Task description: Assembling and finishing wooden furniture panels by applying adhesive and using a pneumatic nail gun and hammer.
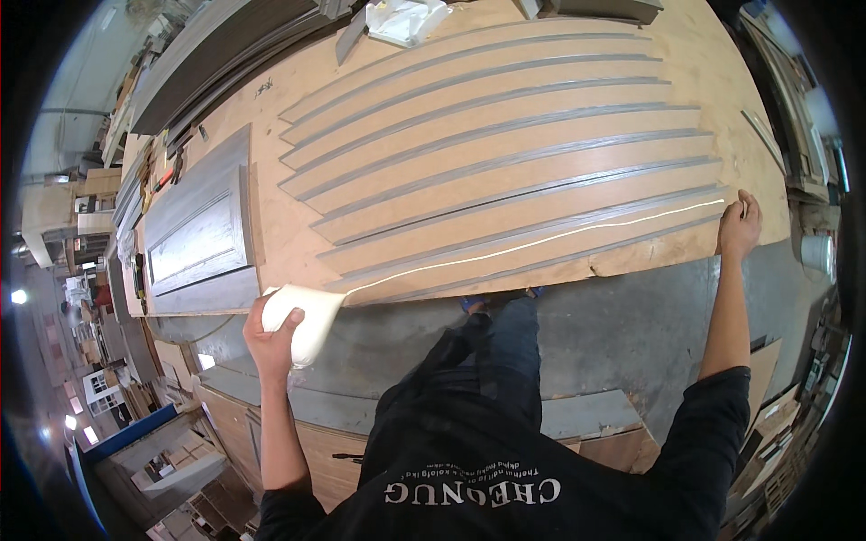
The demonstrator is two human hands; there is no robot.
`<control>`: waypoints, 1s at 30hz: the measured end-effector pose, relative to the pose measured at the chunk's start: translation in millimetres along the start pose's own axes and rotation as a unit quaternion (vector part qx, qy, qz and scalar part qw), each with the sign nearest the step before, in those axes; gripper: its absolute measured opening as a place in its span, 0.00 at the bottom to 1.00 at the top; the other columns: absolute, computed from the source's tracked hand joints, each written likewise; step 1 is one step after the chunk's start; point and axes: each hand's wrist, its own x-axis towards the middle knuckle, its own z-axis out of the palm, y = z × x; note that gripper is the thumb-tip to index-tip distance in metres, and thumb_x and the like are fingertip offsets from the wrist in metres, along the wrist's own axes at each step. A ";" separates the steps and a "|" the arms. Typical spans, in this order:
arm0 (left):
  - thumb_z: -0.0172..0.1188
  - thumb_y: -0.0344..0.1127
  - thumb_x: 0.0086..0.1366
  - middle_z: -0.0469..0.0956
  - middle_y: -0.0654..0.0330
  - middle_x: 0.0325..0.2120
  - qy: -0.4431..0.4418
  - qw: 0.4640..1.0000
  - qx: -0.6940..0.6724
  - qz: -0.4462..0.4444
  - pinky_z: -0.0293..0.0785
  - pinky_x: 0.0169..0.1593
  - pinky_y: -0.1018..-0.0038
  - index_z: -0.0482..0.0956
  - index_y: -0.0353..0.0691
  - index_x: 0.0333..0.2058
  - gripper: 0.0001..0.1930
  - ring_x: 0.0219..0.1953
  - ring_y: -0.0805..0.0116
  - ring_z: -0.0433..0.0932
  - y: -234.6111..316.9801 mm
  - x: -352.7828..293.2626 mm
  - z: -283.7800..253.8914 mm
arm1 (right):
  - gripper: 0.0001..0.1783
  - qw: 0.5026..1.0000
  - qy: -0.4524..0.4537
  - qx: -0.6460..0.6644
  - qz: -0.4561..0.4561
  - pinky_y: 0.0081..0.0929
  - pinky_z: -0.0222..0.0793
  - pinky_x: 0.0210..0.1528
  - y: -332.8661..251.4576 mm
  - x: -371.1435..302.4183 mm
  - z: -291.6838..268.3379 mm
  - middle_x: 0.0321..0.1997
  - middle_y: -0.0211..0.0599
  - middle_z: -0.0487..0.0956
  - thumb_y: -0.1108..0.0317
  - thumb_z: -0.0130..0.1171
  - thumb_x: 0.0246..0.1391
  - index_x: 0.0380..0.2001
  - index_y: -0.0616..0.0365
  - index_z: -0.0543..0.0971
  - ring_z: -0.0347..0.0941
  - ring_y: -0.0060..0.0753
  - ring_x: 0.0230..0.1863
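Note:
My left hand (273, 335) is closed around a soft, cream-white pouch (305, 326) at the near left edge of the table, its thumb pressed on the side. The pouch tapers to a point on its right. From that point a thin white strand (532, 243) runs to the right, over the nearest grey strips. At the strand's far end, by the table's right side, the fingers of my right hand (741, 225) are pinched together on it. Long grey moulding strips (505, 149) lie in parallel rows across the wooden table (280, 230).
A grey panelled door (200, 225) lies at the table's left, with red-handled pliers (170, 173) beyond it. Grey boards (225, 68) are stacked at the far left. A crumpled white plastic bag (406, 20) sits at the back. Behind me stands a low wooden bench (595, 415).

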 end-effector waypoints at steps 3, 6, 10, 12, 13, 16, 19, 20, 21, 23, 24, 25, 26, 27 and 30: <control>0.68 0.29 0.50 0.77 0.63 0.30 0.009 1.000 -0.011 -0.008 0.70 0.40 0.79 0.76 0.32 0.39 0.17 0.33 0.77 0.73 -5.8 -0.1 -0.3 | 0.18 1.000 -0.003 -0.003 0.015 0.35 0.63 0.56 -5.7 -0.8 -2.0 0.53 0.36 0.73 0.61 0.48 0.51 0.45 0.50 0.77 0.68 0.40 0.55; 0.68 0.29 0.50 0.77 0.62 0.31 0.007 0.998 0.059 0.008 0.70 0.40 0.78 0.76 0.33 0.40 0.18 0.33 0.76 0.73 4.6 1.5 5.6 | 0.18 1.000 -0.006 -0.002 0.022 0.35 0.62 0.56 -6.3 -1.1 -2.1 0.53 0.35 0.73 0.60 0.47 0.52 0.45 0.50 0.77 0.67 0.40 0.55; 0.68 0.30 0.50 0.77 0.61 0.31 0.015 0.997 0.072 0.035 0.70 0.41 0.78 0.76 0.32 0.41 0.19 0.34 0.74 0.74 20.9 4.1 -0.8 | 0.18 1.000 -0.011 0.002 0.021 0.35 0.62 0.56 -4.2 -2.1 -4.8 0.53 0.36 0.73 0.60 0.47 0.52 0.45 0.50 0.77 0.67 0.40 0.55; 0.69 0.30 0.49 0.77 0.60 0.31 0.016 0.994 0.094 0.061 0.71 0.42 0.77 0.76 0.32 0.42 0.20 0.35 0.73 0.74 32.7 13.1 -1.5 | 0.18 1.000 -0.012 0.007 0.010 0.35 0.62 0.56 -0.2 -0.9 -3.1 0.53 0.37 0.73 0.60 0.47 0.52 0.45 0.49 0.77 0.67 0.40 0.55; 0.69 0.30 0.48 0.78 0.59 0.33 0.017 0.989 0.134 0.065 0.71 0.43 0.76 0.76 0.33 0.42 0.21 0.36 0.73 0.74 43.9 16.6 2.9 | 0.18 1.000 -0.010 0.012 0.007 0.36 0.62 0.56 1.4 -0.9 -1.7 0.53 0.37 0.72 0.60 0.47 0.52 0.45 0.49 0.77 0.67 0.41 0.55; 0.70 0.31 0.48 0.78 0.59 0.33 0.014 0.982 0.167 0.089 0.71 0.43 0.76 0.76 0.34 0.43 0.22 0.36 0.74 0.75 51.4 29.7 10.0 | 0.18 1.000 -0.009 0.013 0.009 0.36 0.62 0.56 3.6 0.3 0.2 0.53 0.38 0.72 0.60 0.47 0.51 0.45 0.48 0.77 0.67 0.41 0.55; 0.70 0.30 0.48 0.79 0.58 0.33 -0.006 0.983 0.161 0.093 0.72 0.42 0.76 0.77 0.34 0.42 0.21 0.36 0.73 0.76 54.2 38.6 11.7 | 0.18 1.000 -0.008 0.014 0.019 0.36 0.62 0.57 0.9 0.1 -0.5 0.52 0.38 0.73 0.60 0.48 0.51 0.45 0.47 0.78 0.67 0.42 0.55; 0.70 0.30 0.47 0.79 0.58 0.32 -0.015 0.982 0.162 0.099 0.72 0.42 0.76 0.77 0.34 0.42 0.21 0.36 0.72 0.76 54.7 39.8 12.5 | 0.18 1.000 -0.006 0.018 0.023 0.37 0.62 0.57 -0.9 -0.4 -1.0 0.52 0.38 0.73 0.60 0.48 0.50 0.44 0.47 0.78 0.67 0.42 0.55; 0.70 0.30 0.47 0.79 0.58 0.32 -0.018 0.981 0.162 0.101 0.72 0.42 0.76 0.77 0.34 0.42 0.21 0.36 0.72 0.76 56.0 41.2 14.4 | 0.18 1.000 -0.006 0.016 0.026 0.37 0.62 0.57 -2.3 -1.2 -1.9 0.52 0.38 0.73 0.60 0.48 0.50 0.44 0.47 0.78 0.67 0.42 0.55; 0.70 0.30 0.47 0.79 0.57 0.32 -0.018 0.971 0.196 0.134 0.72 0.42 0.76 0.77 0.33 0.41 0.21 0.35 0.73 0.76 59.2 42.4 17.9 | 0.19 1.000 0.004 0.008 0.024 0.36 0.62 0.56 -5.7 -2.9 -3.4 0.52 0.39 0.73 0.60 0.48 0.49 0.44 0.47 0.78 0.68 0.42 0.55; 0.70 0.30 0.47 0.79 0.57 0.32 -0.021 0.971 0.198 0.135 0.72 0.42 0.76 0.77 0.33 0.41 0.21 0.35 0.73 0.76 60.9 42.8 18.8 | 0.19 1.000 0.003 0.006 0.027 0.36 0.62 0.56 -7.5 -3.6 -4.2 0.52 0.39 0.73 0.60 0.48 0.49 0.44 0.47 0.78 0.68 0.42 0.55; 0.71 0.30 0.47 0.79 0.57 0.32 -0.023 0.973 0.192 0.129 0.72 0.42 0.76 0.77 0.33 0.41 0.21 0.35 0.73 0.76 62.5 43.0 19.5 | 0.19 0.999 0.004 0.017 0.029 0.36 0.62 0.56 -9.2 -4.1 -4.9 0.52 0.39 0.73 0.60 0.48 0.50 0.44 0.47 0.78 0.68 0.42 0.55; 0.71 0.29 0.47 0.80 0.57 0.31 -0.025 0.974 0.186 0.123 0.72 0.41 0.76 0.77 0.33 0.41 0.21 0.34 0.73 0.76 63.9 43.2 20.3 | 0.19 0.999 0.004 0.028 0.031 0.36 0.62 0.56 -9.8 -4.2 -4.7 0.51 0.39 0.73 0.60 0.48 0.50 0.44 0.47 0.78 0.68 0.42 0.54; 0.71 0.29 0.47 0.80 0.57 0.31 -0.029 0.974 0.187 0.125 0.72 0.41 0.76 0.77 0.33 0.41 0.21 0.34 0.73 0.76 65.2 43.9 21.3 | 0.19 0.999 0.004 0.025 0.034 0.36 0.62 0.56 -8.7 -3.9 -4.8 0.51 0.39 0.73 0.60 0.48 0.50 0.44 0.47 0.78 0.68 0.42 0.54; 0.71 0.29 0.46 0.80 0.57 0.31 -0.039 0.976 0.172 0.124 0.72 0.41 0.76 0.78 0.33 0.40 0.20 0.34 0.73 0.76 69.0 46.2 24.3 | 0.18 0.999 0.009 0.025 0.040 0.36 0.62 0.57 -3.5 -2.5 -1.6 0.52 0.39 0.73 0.60 0.48 0.50 0.43 0.47 0.79 0.68 0.42 0.55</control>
